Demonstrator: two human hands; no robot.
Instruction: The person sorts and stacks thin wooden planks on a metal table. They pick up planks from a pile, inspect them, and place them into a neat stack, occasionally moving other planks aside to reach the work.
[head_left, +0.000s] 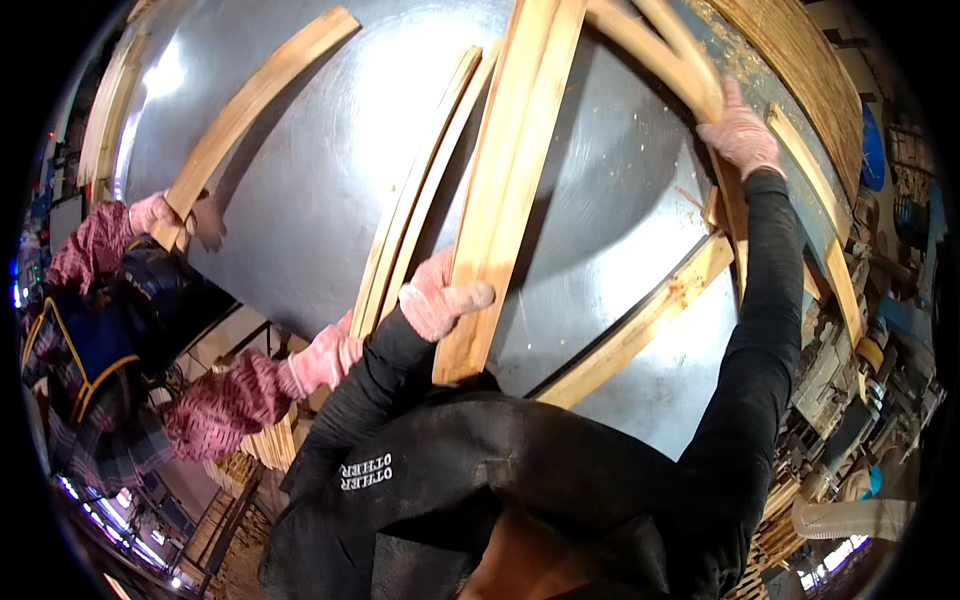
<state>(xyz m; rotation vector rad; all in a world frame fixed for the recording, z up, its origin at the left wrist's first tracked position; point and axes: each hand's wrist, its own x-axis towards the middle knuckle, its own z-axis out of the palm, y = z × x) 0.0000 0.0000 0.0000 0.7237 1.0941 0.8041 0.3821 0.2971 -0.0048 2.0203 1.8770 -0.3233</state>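
Note:
My left hand (438,297), in a pink glove, grips the near end of a pair of long wooden boards (515,150) lying side by side, its thumb across the top. My right hand (743,138), also gloved, is stretched out to the far right and closed on wooden strips (665,55), blurred by motion. Its fingers are partly hidden behind the wood. Another wooden strip (640,320) lies slanting between my arms. Just left of my boards, narrow wooden strips (422,180) are touched by a co-worker's gloved hand (325,360).
A shiny metal table (330,180) lies under the wood. The co-worker's other gloved hand (152,213) holds a curved-looking wooden strip (255,100) at the left. Along the right edge are a stack of wood (800,70), more strips (812,175), machinery and a pale hose (855,520).

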